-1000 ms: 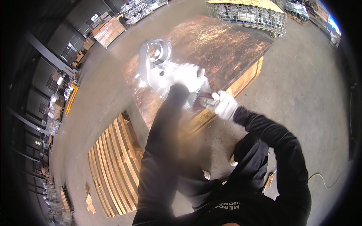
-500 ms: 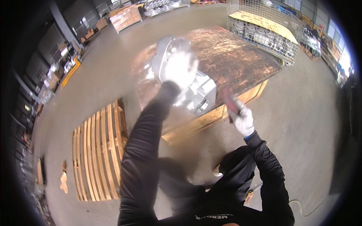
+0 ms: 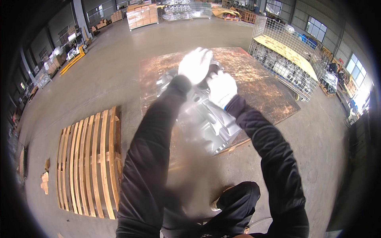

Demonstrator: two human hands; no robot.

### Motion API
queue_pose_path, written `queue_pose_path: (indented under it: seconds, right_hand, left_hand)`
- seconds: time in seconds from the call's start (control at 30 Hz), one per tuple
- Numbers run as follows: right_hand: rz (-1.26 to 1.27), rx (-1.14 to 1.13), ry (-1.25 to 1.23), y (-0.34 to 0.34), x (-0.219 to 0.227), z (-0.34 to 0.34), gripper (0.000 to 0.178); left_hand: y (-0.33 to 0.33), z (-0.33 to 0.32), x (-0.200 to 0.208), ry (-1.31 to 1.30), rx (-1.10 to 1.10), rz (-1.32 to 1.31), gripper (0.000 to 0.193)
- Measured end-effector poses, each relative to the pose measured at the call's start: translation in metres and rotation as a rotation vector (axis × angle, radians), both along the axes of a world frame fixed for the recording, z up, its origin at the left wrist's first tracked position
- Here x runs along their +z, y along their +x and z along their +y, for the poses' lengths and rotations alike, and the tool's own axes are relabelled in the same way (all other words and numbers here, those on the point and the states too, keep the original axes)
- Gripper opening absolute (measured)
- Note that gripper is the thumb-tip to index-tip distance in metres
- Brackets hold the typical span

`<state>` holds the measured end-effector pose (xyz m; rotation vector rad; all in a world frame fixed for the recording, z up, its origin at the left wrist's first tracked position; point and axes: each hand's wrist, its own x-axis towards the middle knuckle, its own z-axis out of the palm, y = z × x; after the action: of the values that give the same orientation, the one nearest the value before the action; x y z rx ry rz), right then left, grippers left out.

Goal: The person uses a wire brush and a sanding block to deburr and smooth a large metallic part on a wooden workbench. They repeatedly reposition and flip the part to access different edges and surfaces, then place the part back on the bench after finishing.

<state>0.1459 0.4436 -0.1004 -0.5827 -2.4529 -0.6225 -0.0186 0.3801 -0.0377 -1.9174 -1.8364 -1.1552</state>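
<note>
A large silvery metal casting (image 3: pixel 212 125) with ribs and a round opening at its far end lies on a worn brown wooden board (image 3: pixel 264 89). My left hand (image 3: pixel 195 65), in a white glove, is closed over the far end of the casting beside the opening. My right hand (image 3: pixel 222 88), gloved too, is at the opening's near right side with its fingers curled in. Whatever it holds is hidden behind the glove. Glare washes out the fingers of both hands.
A slatted wooden pallet (image 3: pixel 89 162) lies on the floor at the left. Beyond the board at the right stands a wire mesh cage (image 3: pixel 283 59) filled with metal parts. Stacked boxes (image 3: pixel 143 18) and a yellow pallet truck (image 3: pixel 73 59) are farther back.
My right hand, which held a dark red tool out to the right of the casting, has moved up and left to the opening. My left hand has shifted toward the casting's far end.
</note>
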Motion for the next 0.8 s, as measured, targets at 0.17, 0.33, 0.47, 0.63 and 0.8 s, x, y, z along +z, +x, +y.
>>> queue_pose_path:
  seconds: [0.17,0.33,0.47,0.63,0.8]
  right_hand:
    - [0.333,0.541,-0.632,-0.006,-0.026,0.001,0.011]
    - [0.582,0.446,-0.954,-0.001,0.0,-0.02,0.022]
    - [-0.228,0.009,-0.269,0.028,0.032,-0.023,0.051]
    - [0.441,0.239,-1.232,0.002,-0.004,-0.027,0.03]
    - [0.842,0.765,-1.209,-0.036,-0.05,-0.002,0.008]
  left_hand:
    - [-0.006,-0.005,-0.016,0.048,0.013,-0.137,0.051]
    - [-0.005,-0.006,-0.007,-0.088,0.033,-0.312,0.052]
    - [-0.014,0.0,-0.015,-0.105,-0.063,-0.361,0.055]
    - [-0.032,0.028,-0.036,-0.104,-0.081,-0.605,0.056]
    - [-0.035,0.036,-0.041,0.163,-0.259,-0.546,0.047]
